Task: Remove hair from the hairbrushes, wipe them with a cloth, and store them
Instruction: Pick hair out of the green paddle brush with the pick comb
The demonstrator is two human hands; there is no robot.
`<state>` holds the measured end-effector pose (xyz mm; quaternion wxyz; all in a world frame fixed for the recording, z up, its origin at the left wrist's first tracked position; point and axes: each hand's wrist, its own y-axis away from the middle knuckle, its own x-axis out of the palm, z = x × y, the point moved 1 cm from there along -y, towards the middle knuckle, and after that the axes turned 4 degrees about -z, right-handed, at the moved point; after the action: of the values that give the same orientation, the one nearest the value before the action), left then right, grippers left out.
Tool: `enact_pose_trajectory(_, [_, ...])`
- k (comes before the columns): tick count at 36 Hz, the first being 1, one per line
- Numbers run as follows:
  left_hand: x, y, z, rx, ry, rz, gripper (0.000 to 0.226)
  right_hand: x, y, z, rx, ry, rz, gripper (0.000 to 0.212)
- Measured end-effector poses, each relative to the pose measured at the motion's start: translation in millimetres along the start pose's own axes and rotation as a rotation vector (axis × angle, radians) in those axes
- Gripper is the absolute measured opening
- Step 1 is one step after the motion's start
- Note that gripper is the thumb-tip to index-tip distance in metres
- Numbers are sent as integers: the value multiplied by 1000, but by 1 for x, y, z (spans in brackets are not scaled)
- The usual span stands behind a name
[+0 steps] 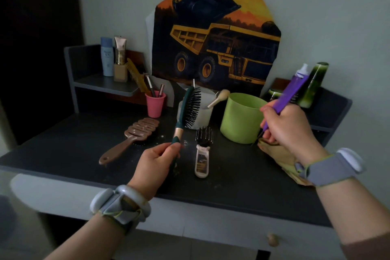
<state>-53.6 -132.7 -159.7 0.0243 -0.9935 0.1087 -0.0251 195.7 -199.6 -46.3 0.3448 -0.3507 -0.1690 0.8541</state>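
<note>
My left hand (156, 161) grips the handle of a dark green hairbrush (190, 108), held upright above the dark tabletop (63, 145) with its bristles facing right. My right hand (287, 129) holds a purple comb-like tool (292, 91) pointing up and to the right, over a beige cloth (276, 155) that lies on the table. A brown vented brush (135, 135) lies flat at the left. A small white folding brush (203, 152) with black bristles lies in the middle, between my hands.
A green plastic cup (242, 118) stands beside my right hand. A pink cup (155, 103) holds pencils, and a white container (202, 115) stands behind the green brush. Bottles (107, 57) and a yellow comb (135, 75) sit on the left shelf; green bottles (314, 84) stand at right.
</note>
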Motion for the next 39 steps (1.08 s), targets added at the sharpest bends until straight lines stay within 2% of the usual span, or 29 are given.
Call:
enact_pose_trajectory(6, [0,0,1,1,16,-18,19,-2,6,5,-15,-43,-35,20])
enact_pose_trajectory(13, [0,-1,1,6,-13,6,17,0,11,35,-174,-407,-51,20])
enact_pose_trajectory(22, [1,-1,0,16,-41,28,14,24,17,64,-318,-574,-1,15])
enact_pose_trajectory(39, [-2,-2,1,12,-58,32,18,44,16,47,-188,-563,18,14])
